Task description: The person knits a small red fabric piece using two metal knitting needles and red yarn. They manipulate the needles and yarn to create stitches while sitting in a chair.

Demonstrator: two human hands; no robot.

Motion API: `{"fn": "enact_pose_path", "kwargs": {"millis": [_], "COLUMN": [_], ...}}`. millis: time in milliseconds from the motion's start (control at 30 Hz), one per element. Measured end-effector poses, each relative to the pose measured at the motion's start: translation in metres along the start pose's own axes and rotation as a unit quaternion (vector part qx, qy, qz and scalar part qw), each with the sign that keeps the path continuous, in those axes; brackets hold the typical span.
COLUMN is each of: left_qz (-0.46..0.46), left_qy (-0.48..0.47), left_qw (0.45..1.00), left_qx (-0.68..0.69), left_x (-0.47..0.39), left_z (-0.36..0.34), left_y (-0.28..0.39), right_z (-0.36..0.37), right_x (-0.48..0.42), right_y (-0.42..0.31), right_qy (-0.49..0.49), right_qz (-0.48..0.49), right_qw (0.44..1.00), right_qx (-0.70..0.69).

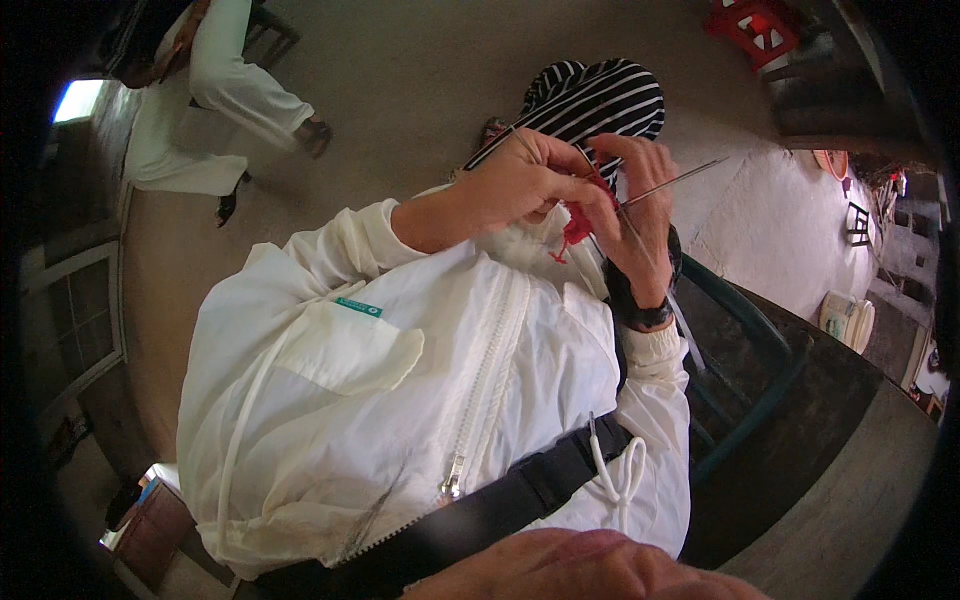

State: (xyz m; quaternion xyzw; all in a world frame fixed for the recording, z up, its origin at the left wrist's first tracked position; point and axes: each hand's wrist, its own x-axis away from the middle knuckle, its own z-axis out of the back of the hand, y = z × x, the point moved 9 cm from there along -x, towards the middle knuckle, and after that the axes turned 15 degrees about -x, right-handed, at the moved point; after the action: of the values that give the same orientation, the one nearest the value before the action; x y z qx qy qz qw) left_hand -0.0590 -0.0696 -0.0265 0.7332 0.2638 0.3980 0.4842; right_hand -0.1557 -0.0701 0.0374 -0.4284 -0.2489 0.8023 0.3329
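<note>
A small red knitted piece (577,223) with a loose yarn end is held between both hands above the lap. Several thin metal knitting needles stick out around it; one needle (686,176) points to the upper right across my right hand. My left hand (517,184) pinches the piece and its needles between thumb and fingers. My right hand (646,225), with a black band at the wrist, curls round the piece's right side, its fingertips partly hidden. Which needle each finger holds cannot be told.
A green chair frame (750,315) stands beside my right arm. At the upper left, another person in white trousers (240,90) is seated. A red plastic stool (757,34) is at the upper right, and a whitish bucket (846,321) stands on the floor at the right.
</note>
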Motion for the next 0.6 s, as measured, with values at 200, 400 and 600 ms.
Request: {"fn": "enact_pose_path", "kwargs": {"millis": [200,400,600], "left_qz": [-0.044,0.030,0.007], "left_qy": [-0.002,-0.024,0.039], "left_qw": [0.999,0.986,0.994], "left_qx": [-0.026,0.164,0.100], "left_x": [0.003,-0.001,-0.002], "left_z": [0.000,0.017,0.027], "left_y": [0.008,-0.002,0.002], "right_z": [0.023,0.029,0.035], "right_x": [0.004,0.040,0.040], "right_y": [-0.024,0.024,0.019], "right_qy": [0.128,0.163,0.132], "right_qz": [0.070,-0.136,-0.150], "right_qw": [0.988,0.933,0.956], "right_qx": [0.045,-0.292,-0.216]}}
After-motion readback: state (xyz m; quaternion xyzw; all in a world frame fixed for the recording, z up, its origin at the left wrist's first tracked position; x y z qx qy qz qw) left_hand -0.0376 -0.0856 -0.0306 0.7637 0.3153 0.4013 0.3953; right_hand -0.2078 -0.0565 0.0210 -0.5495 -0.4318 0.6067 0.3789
